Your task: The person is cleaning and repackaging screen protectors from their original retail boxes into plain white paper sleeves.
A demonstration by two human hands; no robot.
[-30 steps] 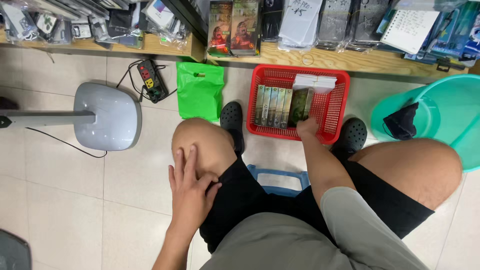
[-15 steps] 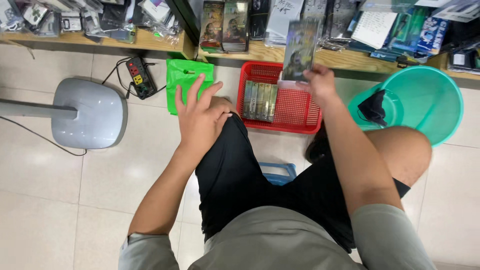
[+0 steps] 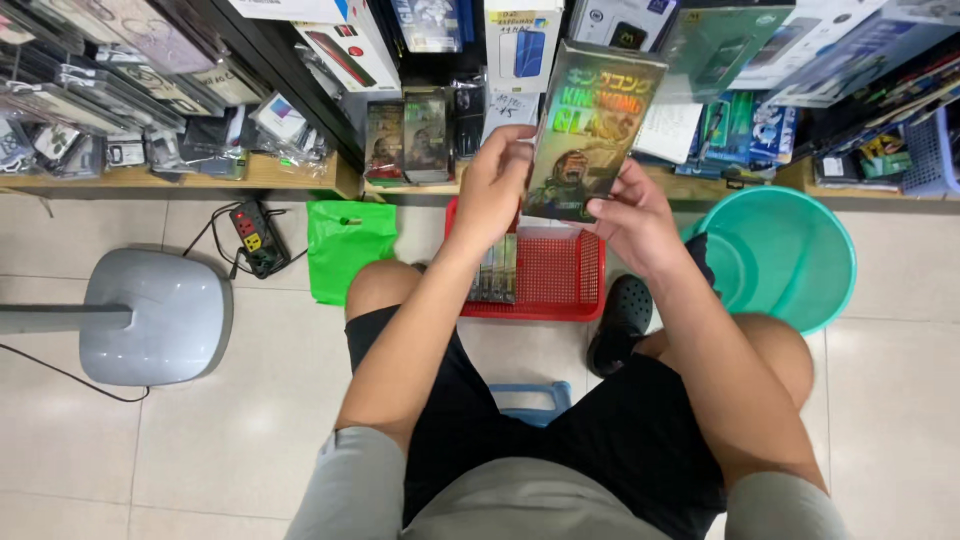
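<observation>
Both my hands hold up one flat, shiny rectangular package (image 3: 590, 130) with a dark picture on it, in front of the shelf. My left hand (image 3: 495, 185) grips its left edge and my right hand (image 3: 630, 220) holds its lower right corner. Below them a red plastic basket (image 3: 555, 290) sits on the floor between my feet, with several similar flat packages (image 3: 497, 270) standing in its left side. More packages of the same kind (image 3: 408, 140) stand on the wooden shelf (image 3: 270, 175) to the left of my hands.
A teal plastic basin (image 3: 790, 255) sits on the floor at right, a green bag (image 3: 348, 245) and a black power strip (image 3: 256, 238) at left. A grey fan base (image 3: 155, 315) stands far left. A blue stool (image 3: 530, 400) shows under me. Shelves are packed with boxed accessories.
My left hand has left my knee and come up to the package. My right hand lifted the package from the basket to shelf height; now both hands hold it.
</observation>
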